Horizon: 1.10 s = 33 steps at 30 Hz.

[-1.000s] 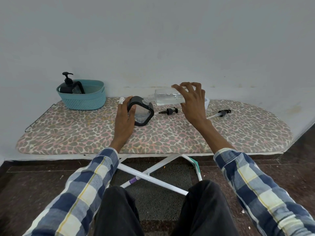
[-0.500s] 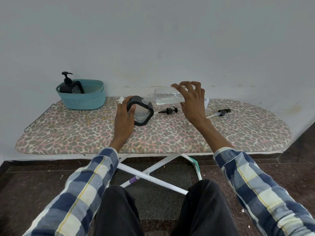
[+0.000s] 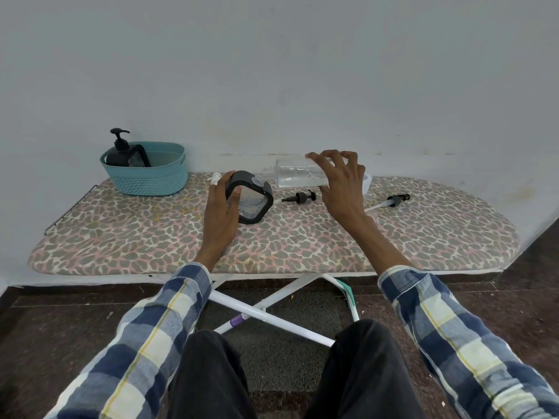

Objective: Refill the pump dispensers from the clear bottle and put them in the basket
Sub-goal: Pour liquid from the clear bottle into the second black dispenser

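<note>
From the head camera, pouring was in hand: the right hand [image 3: 340, 179] grasped the clear bottle [image 3: 298, 176], tipped sideways, mouth at the black-framed dispenser [image 3: 249, 197], which the left hand [image 3: 222, 207] gripped on the ironing board [image 3: 302, 237]. Next, I judge, it needed a steady tilt. The dispenser looked partly filled and uncapped, its pump head [image 3: 299, 197] lying beside it.

Pale grey wall [image 3: 272, 71], dark speckled floor [image 3: 45, 328], leopard-print ironing board [image 3: 136, 243] on white crossed legs [image 3: 272, 303]
</note>
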Each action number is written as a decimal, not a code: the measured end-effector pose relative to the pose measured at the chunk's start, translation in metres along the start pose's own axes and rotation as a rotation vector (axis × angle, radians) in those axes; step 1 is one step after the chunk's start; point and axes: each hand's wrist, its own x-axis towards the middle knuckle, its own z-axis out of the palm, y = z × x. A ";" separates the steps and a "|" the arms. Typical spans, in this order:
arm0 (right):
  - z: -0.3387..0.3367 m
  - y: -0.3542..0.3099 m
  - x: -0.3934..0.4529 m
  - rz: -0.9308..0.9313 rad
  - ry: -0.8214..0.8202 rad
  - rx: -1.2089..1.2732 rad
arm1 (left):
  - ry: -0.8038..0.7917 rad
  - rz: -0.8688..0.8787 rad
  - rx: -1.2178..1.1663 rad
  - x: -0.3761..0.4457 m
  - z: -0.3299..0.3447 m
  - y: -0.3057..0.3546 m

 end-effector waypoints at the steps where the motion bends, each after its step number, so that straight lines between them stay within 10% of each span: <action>1: 0.003 0.000 -0.002 0.020 -0.009 0.007 | 0.000 -0.006 -0.003 0.000 0.000 0.000; 15: 0.035 -0.016 -0.039 0.480 -0.029 0.638 | 0.008 -0.045 -0.016 0.001 0.000 -0.002; 27: 0.043 -0.018 -0.057 0.491 -0.062 0.733 | -0.001 -0.051 -0.070 -0.002 -0.003 0.006; 33: 0.027 -0.040 -0.068 0.329 0.339 0.522 | -0.090 -0.062 -0.058 -0.004 0.000 0.006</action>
